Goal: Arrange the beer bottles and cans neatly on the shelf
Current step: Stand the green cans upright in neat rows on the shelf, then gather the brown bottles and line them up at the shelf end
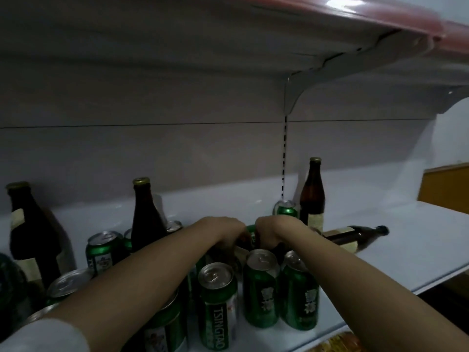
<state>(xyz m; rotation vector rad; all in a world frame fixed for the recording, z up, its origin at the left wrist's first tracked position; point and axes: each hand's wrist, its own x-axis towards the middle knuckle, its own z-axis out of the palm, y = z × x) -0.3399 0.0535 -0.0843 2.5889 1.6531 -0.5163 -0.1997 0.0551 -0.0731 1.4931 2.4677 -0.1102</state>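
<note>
White shelf (pixel 380 252), both hands' grip curled on green can (pixel 251 233) between left hand (pixel 223 232), right hand (pixel 276 232)

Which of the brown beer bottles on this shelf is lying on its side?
The brown bottle on the right, just past the right hand. It lies flat, cap pointing right; the other three brown bottles stand upright.

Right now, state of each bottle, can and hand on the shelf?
Left hand: reaching in, fingers curled over something dark; what it grips is hidden.
Right hand: same, beside the left.
Right brown bottle: upright, capped.
Lying brown bottle: on its side, neck pointing right.
Middle brown bottle: upright, capped.
Left brown bottle: upright, capped.
Tsingtao can: upright, unopened.
Back green can: upright.
</note>
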